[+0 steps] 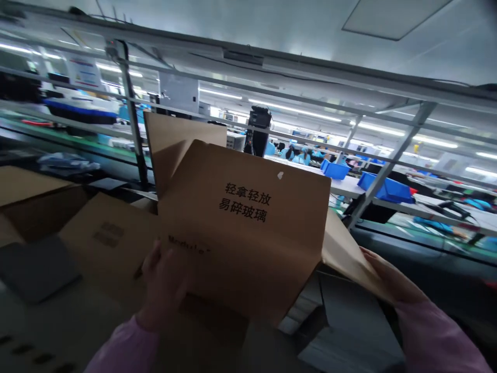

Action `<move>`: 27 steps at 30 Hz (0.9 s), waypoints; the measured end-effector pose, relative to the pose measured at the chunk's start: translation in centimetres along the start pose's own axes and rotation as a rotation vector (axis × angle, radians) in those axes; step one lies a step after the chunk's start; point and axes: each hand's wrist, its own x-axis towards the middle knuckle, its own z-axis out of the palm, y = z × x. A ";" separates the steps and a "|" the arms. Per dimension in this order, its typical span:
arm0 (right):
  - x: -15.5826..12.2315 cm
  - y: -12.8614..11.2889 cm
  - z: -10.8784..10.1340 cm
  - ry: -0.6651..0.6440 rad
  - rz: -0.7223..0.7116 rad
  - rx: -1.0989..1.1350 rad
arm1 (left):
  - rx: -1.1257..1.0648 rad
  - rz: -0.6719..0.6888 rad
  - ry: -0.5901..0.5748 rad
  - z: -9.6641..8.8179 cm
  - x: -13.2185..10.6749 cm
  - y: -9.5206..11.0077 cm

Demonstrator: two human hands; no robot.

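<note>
Hands sit at either side of a brown corrugated cardboard carton with black Chinese lettering printed on its raised front panel. The left hand, at seven o'clock, lies open with its fingers spread flat against the panel's lower left corner. The right hand, at four o'clock, presses along the slanting right-hand flap. Its fingertips are hidden by the card, so I cannot tell how tightly it grips.

The carton fills the middle of the view, tilted, between the two hands and touching both. A second tall flap stands up behind it at eleven o'clock.

The step in hand looks like handling the carton's flaps, with the box partly open. The lettering warns of fragile glass, so the next move calls for an even hold on both sides and no jolt.

Plain brown cartons lie at nine o'clock, beside a dark grey flat pad on the pale desk. Blue plastic bins stand at three o'clock, well apart from the hands.
</note>
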 end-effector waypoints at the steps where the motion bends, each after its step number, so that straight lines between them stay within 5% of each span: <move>1: 0.5 -0.1 -0.5 -0.032 -0.022 0.021 | 0.041 0.046 0.009 -0.3 1.2 1.3; 5: 2.6 -2.0 -2.1 -0.040 -0.119 0.142 | 0.099 0.249 -0.040 -0.9 7.0 7.2; 11: 5.0 -3.2 -2.7 -0.113 -0.266 0.199 | 0.192 0.313 -0.201 0.1 12.7 15.3; 17: 5.0 -5.8 -1.5 -0.097 -0.499 0.278 | 0.111 0.571 -0.343 4.8 18.5 22.9; 22: 1.8 -8.2 -1.6 -0.123 -0.580 0.216 | 0.238 0.465 -0.558 9.9 24.5 24.2; 24: 2.0 -8.4 -2.1 -0.175 -0.592 0.205 | 0.253 0.404 -0.622 9.2 25.5 23.8; 27: 6.5 -8.2 -2.6 -0.155 -0.573 0.238 | 0.249 0.417 -0.428 4.7 24.9 23.5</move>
